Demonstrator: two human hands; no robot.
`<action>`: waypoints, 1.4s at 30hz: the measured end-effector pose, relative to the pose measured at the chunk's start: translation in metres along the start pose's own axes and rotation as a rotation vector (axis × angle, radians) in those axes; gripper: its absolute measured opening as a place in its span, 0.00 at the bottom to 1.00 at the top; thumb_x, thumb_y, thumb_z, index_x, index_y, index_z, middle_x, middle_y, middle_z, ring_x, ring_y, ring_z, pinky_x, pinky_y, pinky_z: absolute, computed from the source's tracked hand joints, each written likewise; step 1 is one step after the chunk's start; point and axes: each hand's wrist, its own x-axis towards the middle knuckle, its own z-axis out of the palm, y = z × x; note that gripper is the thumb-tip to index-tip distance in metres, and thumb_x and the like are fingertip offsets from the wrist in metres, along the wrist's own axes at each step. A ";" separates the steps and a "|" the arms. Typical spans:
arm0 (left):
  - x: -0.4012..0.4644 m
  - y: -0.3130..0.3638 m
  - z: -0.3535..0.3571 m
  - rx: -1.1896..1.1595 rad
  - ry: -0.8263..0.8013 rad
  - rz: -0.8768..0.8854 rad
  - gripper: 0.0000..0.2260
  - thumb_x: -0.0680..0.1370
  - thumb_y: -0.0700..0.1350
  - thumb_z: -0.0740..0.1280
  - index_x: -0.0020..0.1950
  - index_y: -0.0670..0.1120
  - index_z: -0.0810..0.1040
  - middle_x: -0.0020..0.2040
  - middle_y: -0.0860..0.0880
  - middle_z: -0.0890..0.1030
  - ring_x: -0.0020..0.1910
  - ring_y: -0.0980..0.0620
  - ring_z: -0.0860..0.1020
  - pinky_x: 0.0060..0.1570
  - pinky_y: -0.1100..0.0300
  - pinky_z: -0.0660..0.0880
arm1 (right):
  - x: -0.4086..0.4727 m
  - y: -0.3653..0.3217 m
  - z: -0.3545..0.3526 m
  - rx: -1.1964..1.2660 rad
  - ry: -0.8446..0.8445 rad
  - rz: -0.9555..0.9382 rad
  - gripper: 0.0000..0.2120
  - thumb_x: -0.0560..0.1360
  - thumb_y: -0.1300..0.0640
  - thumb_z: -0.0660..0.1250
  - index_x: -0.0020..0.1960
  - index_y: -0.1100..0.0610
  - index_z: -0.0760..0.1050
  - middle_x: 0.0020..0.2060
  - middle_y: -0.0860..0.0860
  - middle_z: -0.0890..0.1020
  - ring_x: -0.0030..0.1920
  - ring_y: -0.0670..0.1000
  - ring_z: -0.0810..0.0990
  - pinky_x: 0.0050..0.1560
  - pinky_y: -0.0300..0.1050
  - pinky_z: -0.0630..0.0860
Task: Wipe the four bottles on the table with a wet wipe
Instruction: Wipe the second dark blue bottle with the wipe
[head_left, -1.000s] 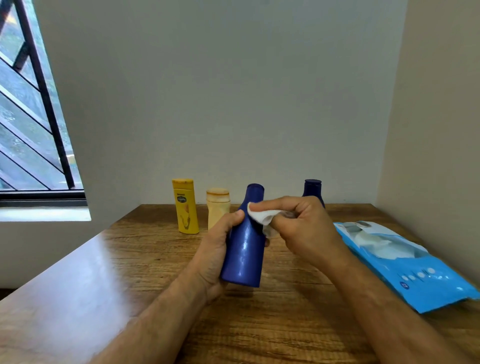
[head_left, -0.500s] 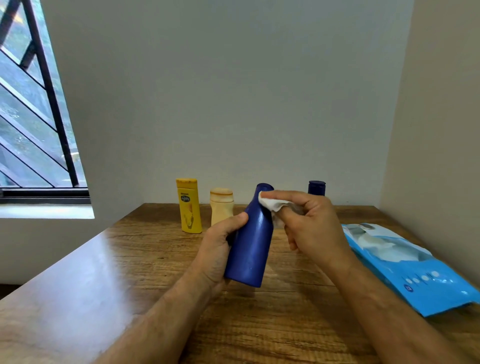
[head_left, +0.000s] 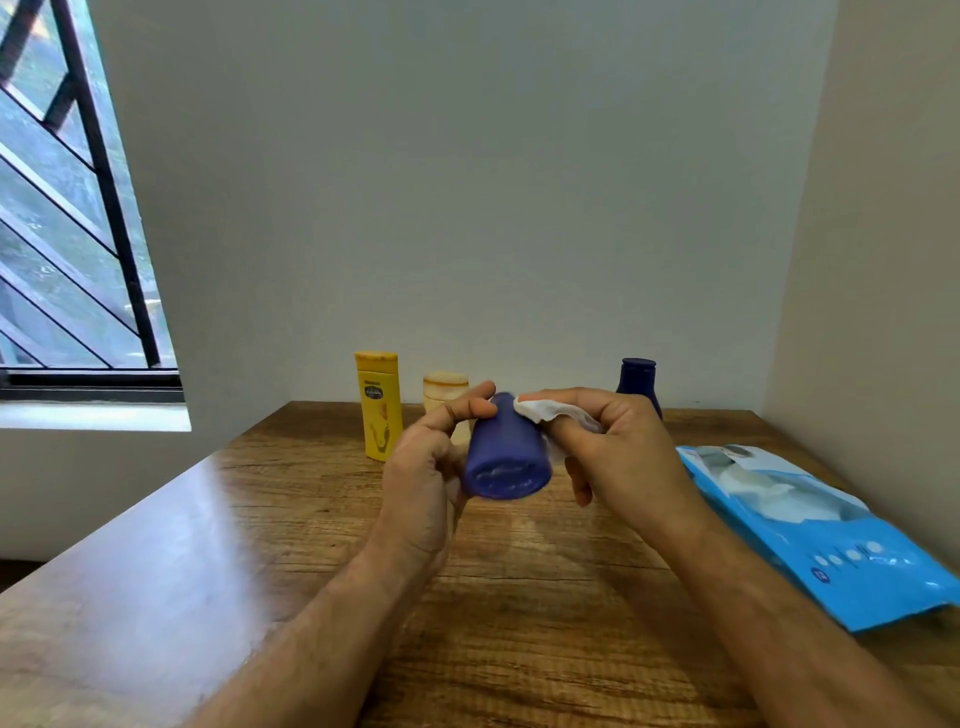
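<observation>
Tilted base-first toward the camera, blue bottle (head_left: 506, 457) is gripped by left hand (head_left: 426, 467), wipe (head_left: 545, 410) pinched by right hand (head_left: 618, 457); bare table (head_left: 156, 571) at 8 o'clock, labels unreadable.

I am facing a plain grey wall (head_left: 467, 182) meeting a beige wall (head_left: 883, 260). Daylight is coming through a barred window (head_left: 67, 234) onto a wooden table (head_left: 208, 597).

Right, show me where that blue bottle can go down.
Bare wooden table lies near left, between the left hand and the window-side edge, and in front of the blue bottle. Crowded: the back row with yellow bottle, and the wipes pack on the right.
</observation>
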 end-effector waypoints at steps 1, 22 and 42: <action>0.000 0.000 -0.001 0.012 -0.005 0.009 0.18 0.72 0.27 0.56 0.47 0.43 0.82 0.61 0.45 0.81 0.59 0.46 0.80 0.39 0.58 0.82 | 0.000 0.000 0.000 -0.007 0.001 0.000 0.07 0.78 0.53 0.66 0.50 0.45 0.82 0.27 0.41 0.81 0.21 0.44 0.71 0.22 0.37 0.72; -0.009 -0.002 -0.005 0.977 0.005 0.375 0.18 0.63 0.48 0.72 0.48 0.60 0.70 0.48 0.51 0.78 0.46 0.50 0.79 0.42 0.47 0.80 | 0.005 0.004 0.001 0.409 -0.137 0.098 0.09 0.77 0.60 0.64 0.47 0.56 0.85 0.39 0.58 0.81 0.31 0.50 0.74 0.24 0.42 0.71; -0.005 0.000 -0.006 1.056 0.036 0.206 0.22 0.69 0.39 0.76 0.55 0.56 0.71 0.50 0.60 0.77 0.47 0.63 0.77 0.40 0.72 0.74 | 0.000 0.001 -0.001 0.176 -0.067 -0.048 0.09 0.78 0.62 0.66 0.51 0.53 0.84 0.37 0.53 0.84 0.32 0.53 0.81 0.27 0.44 0.77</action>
